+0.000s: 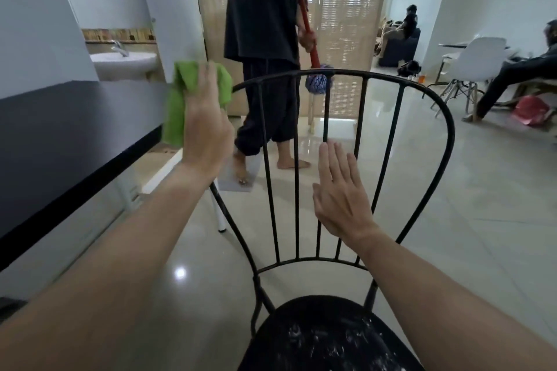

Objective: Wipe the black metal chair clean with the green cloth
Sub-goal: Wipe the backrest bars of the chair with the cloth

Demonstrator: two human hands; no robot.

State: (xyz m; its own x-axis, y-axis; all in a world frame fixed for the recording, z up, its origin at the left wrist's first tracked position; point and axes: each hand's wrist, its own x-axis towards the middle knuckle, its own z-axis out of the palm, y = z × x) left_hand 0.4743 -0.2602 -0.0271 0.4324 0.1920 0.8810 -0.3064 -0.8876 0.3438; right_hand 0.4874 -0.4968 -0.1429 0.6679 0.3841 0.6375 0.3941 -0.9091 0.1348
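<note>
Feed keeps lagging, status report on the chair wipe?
Left hand has cloth at chair back's upper left. Right hand open, flat by bars. Seat speckled white. Person mopping just beyond.

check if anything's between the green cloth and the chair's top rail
Nothing visible is. The left hand holds the cloth up just left of the chair rail's left end. The right hand is lower, by the spindles.

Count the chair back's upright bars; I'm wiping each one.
5 bars, left to right: first, second, middle, fourth, fifth; the right hand partly covers some.
</note>
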